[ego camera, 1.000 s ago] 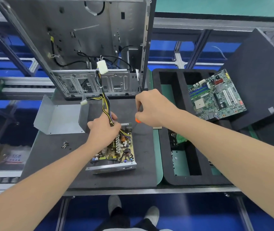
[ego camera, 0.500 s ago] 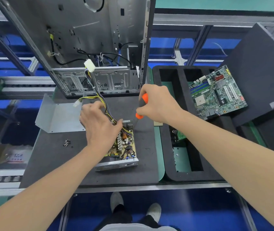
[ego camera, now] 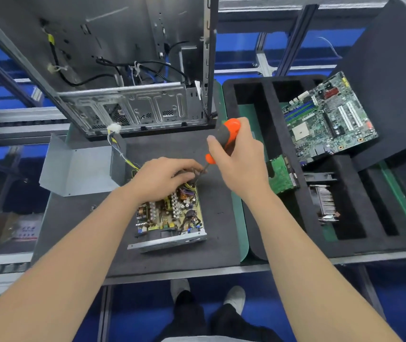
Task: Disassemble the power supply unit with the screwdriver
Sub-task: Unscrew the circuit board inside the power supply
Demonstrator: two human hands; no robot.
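Note:
The opened power supply unit [ego camera: 169,218] lies on the dark foam mat [ego camera: 219,230], its circuit board bare and its metal wall facing me. My left hand [ego camera: 162,178] rests on the unit's far end with fingers curled over the wire bundle there. My right hand [ego camera: 238,156] grips the orange and grey screwdriver [ego camera: 226,137], whose shaft slants down to the unit's far right corner beside my left fingertips. The unit's yellow and black cable [ego camera: 120,151] runs back to a white connector [ego camera: 114,128].
The unit's removed grey metal cover [ego camera: 78,166] lies to the left on the mat. An empty computer case [ego camera: 128,70] stands behind. On the right a black foam tray [ego camera: 266,114] holds a motherboard [ego camera: 327,119], a green card [ego camera: 282,176] and a heatsink [ego camera: 326,203]. Loose screws [ego camera: 94,207] lie left.
My left hand let the cable drop and moved down onto the unit's far end. My right hand shifted its grip so the screwdriver handle stands up, tip at the unit's corner.

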